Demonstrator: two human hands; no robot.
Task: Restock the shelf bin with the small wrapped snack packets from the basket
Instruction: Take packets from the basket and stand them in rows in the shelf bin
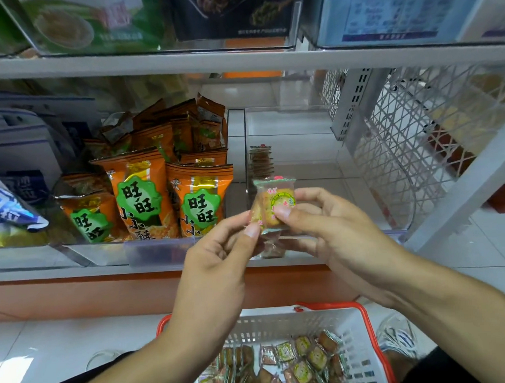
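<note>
snack packet: clear-wrapped, upright | shelf bin: clear, few packets | basket: white, packets inside

Orange snack bags with green labels stand packed in a clear bin on the middle shelf, beside blue and white packages at the far left. Green, dark and pale blue boxes line the shelf above. A white lattice panel closes the rack's right end over white floor tiles.
</note>
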